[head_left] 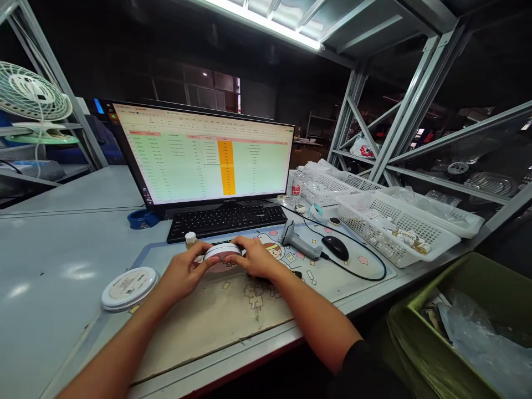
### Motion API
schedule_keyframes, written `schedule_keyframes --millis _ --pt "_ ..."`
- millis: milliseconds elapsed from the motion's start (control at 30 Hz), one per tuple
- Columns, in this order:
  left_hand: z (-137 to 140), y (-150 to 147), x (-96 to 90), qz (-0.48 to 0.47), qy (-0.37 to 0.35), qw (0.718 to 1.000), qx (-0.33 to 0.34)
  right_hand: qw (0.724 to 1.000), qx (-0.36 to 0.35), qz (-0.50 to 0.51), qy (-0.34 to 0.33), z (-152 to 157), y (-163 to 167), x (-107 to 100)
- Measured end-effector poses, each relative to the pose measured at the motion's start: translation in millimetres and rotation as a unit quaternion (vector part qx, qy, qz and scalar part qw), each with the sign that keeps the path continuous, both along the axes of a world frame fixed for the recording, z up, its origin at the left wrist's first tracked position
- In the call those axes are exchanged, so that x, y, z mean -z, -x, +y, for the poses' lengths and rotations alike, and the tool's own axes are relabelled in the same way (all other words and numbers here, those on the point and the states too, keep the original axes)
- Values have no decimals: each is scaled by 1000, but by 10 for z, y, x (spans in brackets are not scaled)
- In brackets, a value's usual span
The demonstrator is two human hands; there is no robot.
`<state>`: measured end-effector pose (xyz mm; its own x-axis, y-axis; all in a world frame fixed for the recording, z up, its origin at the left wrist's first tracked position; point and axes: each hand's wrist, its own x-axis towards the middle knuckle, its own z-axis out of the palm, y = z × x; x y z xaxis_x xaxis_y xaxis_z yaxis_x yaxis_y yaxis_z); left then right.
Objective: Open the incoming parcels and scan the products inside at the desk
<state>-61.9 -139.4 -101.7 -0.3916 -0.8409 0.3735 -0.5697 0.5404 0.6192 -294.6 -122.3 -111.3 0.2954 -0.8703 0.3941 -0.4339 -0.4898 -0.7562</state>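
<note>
**Shallow, round white container (223, 249) held by its rim in two hands**

The container is just on the near side of the long black plastic keyboard (226, 220), toward its left half, above the cream, cartoon-printed desk mat (187, 338). Whether its underside touches the mat is hidden.

The bare left hand (185, 270) has its fingers and thumb closed on the container's left edge; the bare right hand (256, 258) closes on the right edge the same way. Both grips are narrow, and the thumbs come in along the near side. How hard they press cannot be told.

The container probably handles as a light, stiff piece, thin metal or hard plastic by its look. Its smooth rim is likely somewhat slippery, and a hard squeeze could perhaps dent it. A dark line runs along the white edge, perhaps the seam of a lid, so opposite points on the rim look the steadiest hold, with fingertips on both sides of that line.

A similar flat, round white tin with a pale printed label (129, 287) lies nearer than the keyboard and left of it. A small, white-capped bottle (191, 239) stands close to the keyboard's near edge, just beyond the left hand's fingers. The grey, pistol-shaped barcode scanner (301, 244) lies right of the keyboard.
</note>
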Motion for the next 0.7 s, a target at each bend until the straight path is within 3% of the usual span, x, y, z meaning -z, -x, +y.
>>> schedule_keyframes --millis 400,567,700 --pt "117 186 33 35 4 999 -23 1000 -1 6 -1 -47 78 -3" --pt "100 221 65 46 23 999 7 999 -37 -1 17 -43 100 -3" --pt "70 212 88 102 28 994 25 998 -9 -41 39 -7 41 -5"
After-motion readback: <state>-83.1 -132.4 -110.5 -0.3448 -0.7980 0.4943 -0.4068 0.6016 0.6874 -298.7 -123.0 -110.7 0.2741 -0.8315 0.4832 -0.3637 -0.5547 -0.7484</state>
